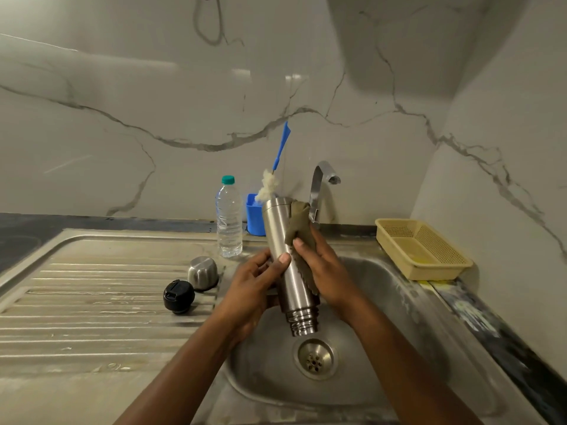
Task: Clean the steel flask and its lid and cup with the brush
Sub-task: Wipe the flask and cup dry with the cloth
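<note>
- Steel flask [293, 286] is held over the sink [383, 302] basin, tilted, threaded mouth down towards the drain [315, 358] at 6 o'clock; the inside can't be seen.
- Left hand [254, 280] grasps the flask from 9 o'clock, thumb across the front; its fingers are hidden behind the body.
- Right hand [319, 265] at 3 o'clock clamps an olive cloth [299, 222] against the flask, thumb on the fabric; the other fingers are covered.
- Brush [269, 187] at 12 o'clock of the flask: fluffy white bristles, thin blue handle. Its lower end is hidden behind the flask, and it seems to stand in a blue holder [254, 216] that is itself half blocked.
- Tap [319, 185]: base hidden by the cloth.
- Black round lid [179, 296] and the brushed-steel cup [203, 273], upside down, touch on the ribbed drainboard [92, 302] at 9 o'clock.
- Clear plastic bottle [229, 219] with a teal cap; perforated yellow basket [429, 271] on the worktop at 3 o'clock.
</note>
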Available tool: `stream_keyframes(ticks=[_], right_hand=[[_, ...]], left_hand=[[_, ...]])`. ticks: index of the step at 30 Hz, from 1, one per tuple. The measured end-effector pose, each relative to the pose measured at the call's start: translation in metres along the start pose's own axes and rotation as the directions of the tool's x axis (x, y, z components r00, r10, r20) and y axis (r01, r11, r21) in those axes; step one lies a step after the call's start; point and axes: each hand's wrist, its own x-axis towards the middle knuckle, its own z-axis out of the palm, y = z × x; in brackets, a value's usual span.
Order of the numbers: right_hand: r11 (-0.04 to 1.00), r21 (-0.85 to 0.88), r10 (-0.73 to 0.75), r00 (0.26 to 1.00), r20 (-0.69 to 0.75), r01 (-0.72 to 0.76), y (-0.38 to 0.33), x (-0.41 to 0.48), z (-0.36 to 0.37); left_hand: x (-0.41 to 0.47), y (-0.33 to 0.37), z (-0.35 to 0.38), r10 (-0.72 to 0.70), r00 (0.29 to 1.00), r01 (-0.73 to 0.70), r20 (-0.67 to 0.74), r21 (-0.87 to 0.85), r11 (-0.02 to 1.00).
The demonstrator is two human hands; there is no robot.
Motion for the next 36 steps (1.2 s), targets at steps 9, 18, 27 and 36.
stream_keyframes(ticks=[9,18,27,36], right_hand=[[0.992,-0.126,-0.015,1.0,-0.022,0.012,-0.027,0.015,0.002],[0.939,-0.338,-0.015,0.988,0.156,0.068,0.003,-0.027,0.007],[0.968,-0.186,0.173,0.985,0.015,-0.167,0.006,-0.042,-0.007],[0.971,-0.235,0.0,0.983,-0.184,-0.044,0.01,-0.045,-0.01]], left_hand=[[0.0,0.0,0.004,0.042,0.999,-0.041,0.004,-0.081,0.996],[0.009,0.007,-0.013,0.027,0.985,-0.077,-0.168,-0.302,0.95],[0.003,0.005,-0.004,0.034,0.988,-0.089,-0.151,-0.371,0.925],[0.006,0.006,-0.004,-0.015,0.974,-0.088,-0.225,-0.438,0.895]])
